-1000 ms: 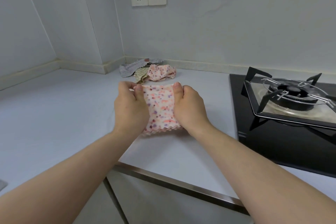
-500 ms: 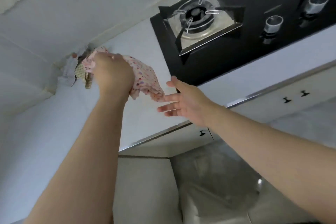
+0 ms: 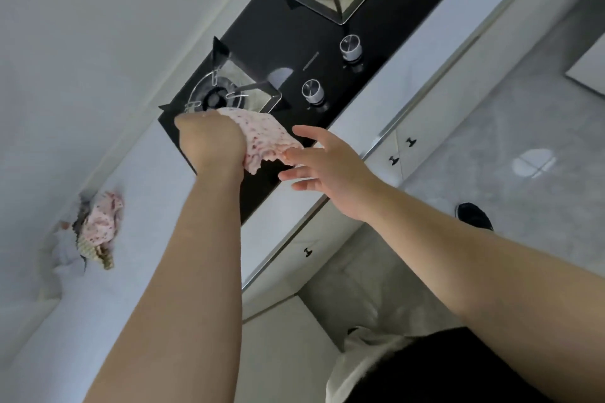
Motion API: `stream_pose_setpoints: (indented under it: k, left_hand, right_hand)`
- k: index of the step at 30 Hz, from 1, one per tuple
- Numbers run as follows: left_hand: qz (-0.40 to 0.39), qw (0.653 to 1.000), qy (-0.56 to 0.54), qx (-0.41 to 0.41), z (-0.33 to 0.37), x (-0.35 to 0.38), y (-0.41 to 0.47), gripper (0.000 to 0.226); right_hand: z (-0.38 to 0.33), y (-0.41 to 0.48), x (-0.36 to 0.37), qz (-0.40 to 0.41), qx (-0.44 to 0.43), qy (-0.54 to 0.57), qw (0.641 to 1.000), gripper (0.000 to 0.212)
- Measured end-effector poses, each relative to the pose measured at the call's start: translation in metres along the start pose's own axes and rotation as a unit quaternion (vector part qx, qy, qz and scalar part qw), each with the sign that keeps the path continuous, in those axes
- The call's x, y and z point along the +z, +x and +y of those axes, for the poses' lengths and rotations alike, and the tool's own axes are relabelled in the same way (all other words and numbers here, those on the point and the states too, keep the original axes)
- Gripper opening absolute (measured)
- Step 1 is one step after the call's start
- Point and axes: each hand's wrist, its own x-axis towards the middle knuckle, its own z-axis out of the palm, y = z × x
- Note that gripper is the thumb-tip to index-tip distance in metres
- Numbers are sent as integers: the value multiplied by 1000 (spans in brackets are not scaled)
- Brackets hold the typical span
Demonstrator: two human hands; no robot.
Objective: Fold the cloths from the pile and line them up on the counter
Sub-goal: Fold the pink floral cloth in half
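Left hand (image 3: pixel 211 141) grips folded cloth (image 3: pixel 265 136); right hand (image 3: pixel 327 167) spread beside it.

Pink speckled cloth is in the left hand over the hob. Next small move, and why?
Likely: the right hand pinches the hanging edge of the pink speckled cloth to steady it. The left hand grips the cloth bunched in the air over the black glass hob, its edge droops loose, and the right hand is open with fingertips at that edge.
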Motion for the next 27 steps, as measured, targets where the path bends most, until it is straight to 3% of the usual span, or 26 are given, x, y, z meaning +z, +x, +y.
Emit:
stream_pose_setpoints:
  k: [2, 3, 4, 6, 10, 13, 15, 18, 22, 27]
  left_hand:
    - [-33, 997, 54, 50, 24, 19, -10, 16]
    - [-2, 976, 199, 89, 34, 36, -14, 9]
    - [-1, 979, 186, 84, 49, 53, -19, 9]
    - [-23, 998, -49, 14, 89, 73, -36, 27]
    - [-33, 997, -64, 21, 157, 124, -69, 35]
    - [-36, 996, -67, 44, 198, 159, -86, 26]
    - [-50, 996, -49, 62, 223, 179, -98, 22]
    - [-59, 994, -26, 89, 255, 205, -104, 20]
    - [-91, 988, 1, 125, 294, 229, -100, 17]
    - [-132, 972, 0, 194, 333, 250, -84, 15]
  right_hand:
    - [-18, 0, -25, 20, -10, -6, 1000, 60]
    - [-27, 1, -39, 30, -11, -6, 999, 59]
    - [-36, 1, -54, 40, -9, -9, 999, 58]
    - [-58, 3, -82, 60, -4, -28, 998, 54]
    - [-106, 4, -137, 114, 7, -63, 991, 32]
    - [-143, 2, -177, 192, 15, -83, 978, 33]
    - [-167, 4, -205, 244, 24, -39, 969, 33]
    - [-201, 10, -240, 271, 74, 115, 953, 33]
    - [-222, 11, -282, 176, 96, 332, 922, 43]
    - [-238, 32, -321, 156, 118, 363, 911, 40]
